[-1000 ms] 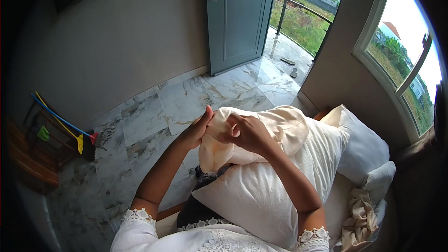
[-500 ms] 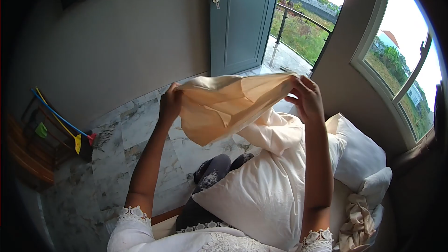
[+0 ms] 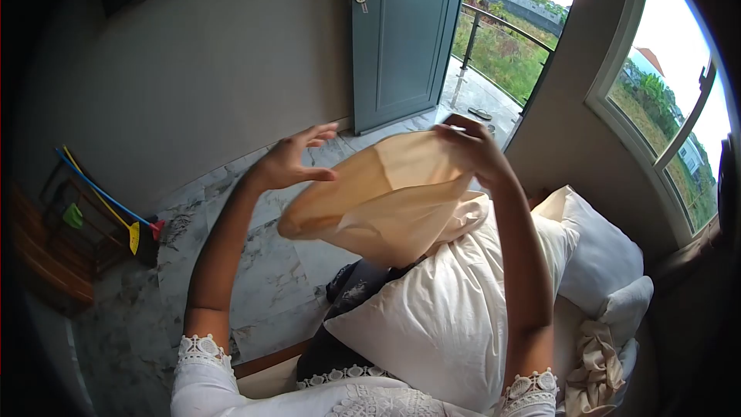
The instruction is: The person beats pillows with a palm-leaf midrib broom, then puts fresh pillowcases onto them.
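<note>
A pale peach cloth, which looks like a pillowcase (image 3: pixel 370 201), hangs in the air in front of me. My right hand (image 3: pixel 475 150) grips its upper right edge between thumb and fingers. To the left, my left hand (image 3: pixel 297 161) is open, thumb and fingers apart, just clear of the cloth. The cloth's left end sags below that hand. A large white pillow (image 3: pixel 432 324) lies across my lap, under my right arm. Cream fabric (image 3: pixel 469 216) is bunched at the pillow's far end, partly behind the hanging cloth.
More white pillows (image 3: pixel 598 251) are piled at the right beside a crumpled beige cloth (image 3: pixel 594 371). A grey door (image 3: pixel 405 46) stands ajar ahead, with a balcony beyond. A window (image 3: pixel 664 100) is on the right. Brooms (image 3: pixel 108 205) lean by wooden furniture (image 3: pixel 46 251) at left.
My left hand has let go of the cloth and opened. The cloth's left end has dropped and swung, while my right hand has shifted slightly left, still holding its edge.
</note>
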Tool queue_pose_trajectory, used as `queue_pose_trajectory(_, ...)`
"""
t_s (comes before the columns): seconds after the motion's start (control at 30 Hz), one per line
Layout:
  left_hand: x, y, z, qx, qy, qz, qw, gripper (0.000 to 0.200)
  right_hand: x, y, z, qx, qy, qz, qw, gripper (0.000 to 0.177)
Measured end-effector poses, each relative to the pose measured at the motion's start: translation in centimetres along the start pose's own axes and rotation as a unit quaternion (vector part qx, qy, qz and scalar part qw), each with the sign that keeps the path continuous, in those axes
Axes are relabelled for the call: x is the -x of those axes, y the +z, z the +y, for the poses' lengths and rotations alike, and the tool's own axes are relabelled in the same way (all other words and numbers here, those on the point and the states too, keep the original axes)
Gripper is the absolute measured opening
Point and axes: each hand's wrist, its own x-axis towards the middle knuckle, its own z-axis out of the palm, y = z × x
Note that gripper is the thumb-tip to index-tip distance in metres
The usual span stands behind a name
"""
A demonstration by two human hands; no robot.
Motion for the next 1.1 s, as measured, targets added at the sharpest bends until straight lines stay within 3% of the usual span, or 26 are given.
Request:
queue_pose_trajectory(0.03,-1.4,1.9,1.1,0.081,0.030,0.041,0.995,0.077,-0.5,1.7,-0.6,0.009,-0.001,-0.036,0.999,0.017)
queue_pose_trajectory(0.07,-2.8,3.4,3.9,0.061,0.022,0.026,0.998,0.067,-1.0,4.1,-1.8,0.114,-0.110,-0.148,0.976,0.018)
queue_pose_trajectory(0.1,-3.6,4.1,6.5,0.041,0.010,0.013,0.999,0.058,-1.0,5.1,-2.6,0.119,-0.102,-0.169,0.973,0.019)
queue_pose_trajectory(0.17,-5.1,4.3,7.1,-0.044,-0.047,0.000,0.998,0.036,-1.3,5.3,-3.5,0.311,-0.128,-0.123,0.934,0.024)
queue_pose_trajectory(0.2,-5.8,4.1,7.1,-0.086,-0.075,-0.010,0.993,0.026,-0.8,5.1,-4.3,0.342,-0.134,-0.086,0.926,0.028)
queue_pose_trajectory(0.23,-6.0,3.2,7.5,0.006,-0.111,0.021,0.994,0.016,-0.3,4.6,-4.8,0.372,-0.142,-0.047,0.916,0.033)
queue_pose_trajectory(0.3,-6.3,2.5,6.3,0.029,-0.074,0.061,0.995,0.015,-0.2,3.7,-3.8,0.467,-0.100,0.052,0.877,0.026)
queue_pose_trajectory(0.37,-5.9,1.8,4.7,-0.005,-0.114,0.097,0.989,0.013,-0.3,2.6,-2.3,0.538,-0.062,0.168,0.824,0.021)
queue_pose_trajectory(0.43,-5.0,-0.1,1.8,0.073,-0.168,0.045,0.982,0.018,-0.8,-0.2,0.9,0.581,-0.103,0.234,0.772,0.022)
queue_pose_trajectory(0.5,-3.2,-1.9,0.1,-0.002,-0.207,-0.056,0.977,0.027,-0.8,-3.0,3.8,0.618,-0.024,0.192,0.763,0.022)
queue_pose_trajectory(0.53,-2.2,-2.0,-1.5,0.005,-0.243,-0.114,0.963,0.037,-0.8,-4.1,4.9,0.619,0.065,0.146,0.769,0.021)
queue_pose_trajectory(0.57,-1.1,-1.9,-2.8,-0.100,-0.244,-0.194,0.945,0.038,-0.9,-4.6,5.1,0.611,0.190,0.086,0.764,0.024)
queue_pose_trajectory(0.6,0.2,-1.4,-4.4,-0.192,-0.249,-0.223,0.922,0.035,-0.7,-5.4,6.4,0.635,0.226,0.025,0.738,0.029)
queue_pose_trajectory(0.63,1.3,-0.9,-6.1,-0.283,-0.252,-0.251,0.891,0.034,-0.5,-5.2,5.1,0.582,0.334,-0.071,0.738,0.034)
queue_pose_trajectory(0.7,1.0,-1.0,-9.4,-0.388,-0.323,-0.210,0.837,0.020,-2.9,-7.9,8.5,0.571,0.369,-0.080,0.729,0.032)
queue_pose_trajectory(0.77,-2.7,-4.1,-9.7,-0.354,-0.432,-0.080,0.826,0.016,-5.0,-8.8,6.7,0.617,0.260,0.109,0.735,0.031)
queue_pose_trajectory(0.8,-3.7,-6.2,-7.1,-0.334,-0.393,-0.008,0.856,0.016,-5.2,-8.2,3.9,0.616,0.149,0.247,0.733,0.029)
queue_pose_trajectory(0.83,-4.0,-7.3,-4.8,-0.334,-0.332,0.157,0.868,0.017,-4.9,-7.6,0.3,0.623,0.123,0.300,0.712,0.029)
queue_pose_trajectory(0.87,-3.8,-8.6,-3.5,-0.327,-0.279,0.291,0.854,0.020,-2.2,-5.3,-4.9,0.566,0.076,0.309,0.760,0.028)
queue_pose_trajectory(0.9,-3.0,-8.9,-2.8,-0.312,-0.164,0.407,0.843,0.022,-1.1,-5.6,-5.1,0.505,-0.151,0.368,0.766,0.030)
queue_pose_trajectory(0.93,-1.2,-7.3,-2.8,-0.297,-0.071,0.453,0.838,0.023,0.1,-5.6,-4.4,0.465,-0.308,0.400,0.727,0.031)
queue_pose_trajectory(0.97,1.0,-4.2,-4.2,-0.290,-0.038,0.426,0.856,0.025,0.6,-5.3,-1.8,0.454,-0.336,0.403,0.720,0.033)
queue_pose_trajectory(1.0,3.2,0.5,-8.1,-0.283,-0.089,0.285,0.911,0.026,0.0,-5.3,2.7,0.486,-0.222,0.351,0.769,0.035)
queue_pose_trajectory(1.03,6.7,7.1,-13.8,-0.256,-0.232,-0.008,0.938,0.028,-1.0,-5.0,7.8,0.533,0.049,0.210,0.818,0.036)
queue_pose_trajectory(1.07,14.7,17.0,-23.8,-0.327,-0.282,-0.276,0.859,0.035,-1.0,-4.2,12.0,0.502,0.305,0.050,0.808,0.038)
queue_pose_trajectory(1.1,15.6,14.3,-16.2,-0.155,-0.365,-0.519,0.757,0.041,0.5,-3.1,14.9,0.439,0.410,-0.013,0.799,0.040)
